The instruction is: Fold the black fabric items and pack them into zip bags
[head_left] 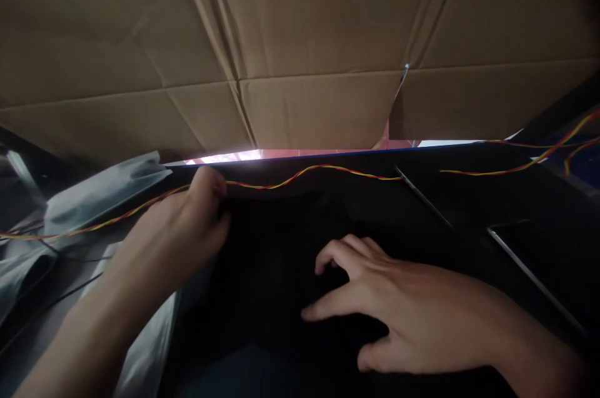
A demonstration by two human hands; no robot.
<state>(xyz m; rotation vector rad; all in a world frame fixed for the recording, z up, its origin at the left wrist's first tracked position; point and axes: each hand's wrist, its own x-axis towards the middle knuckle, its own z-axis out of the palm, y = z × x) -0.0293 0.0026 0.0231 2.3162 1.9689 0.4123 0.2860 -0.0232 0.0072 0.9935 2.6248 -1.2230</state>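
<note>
Creased cardboard [319, 17] spanned the top, above a dark surface [281, 223]. Cloudy plastic bag [105, 192] lay at left. Right hand [403, 304] hovered over the dark area, fingers spread, nothing seen in it. Left hand [180, 223] was closed, fingers together, apparently clamped on the twisted red-yellow wire [323, 168], which ran out both sides near the surface's far edge. Good handling, as judged: light pinch, gentle tension, no kinks, free fingers guiding the wavy stretch flat.

Left hand [199, 217]: closed, fingers curled, forearm slanting up | Right hand [360, 301]: open, fingers bent, thumb apart
</note>
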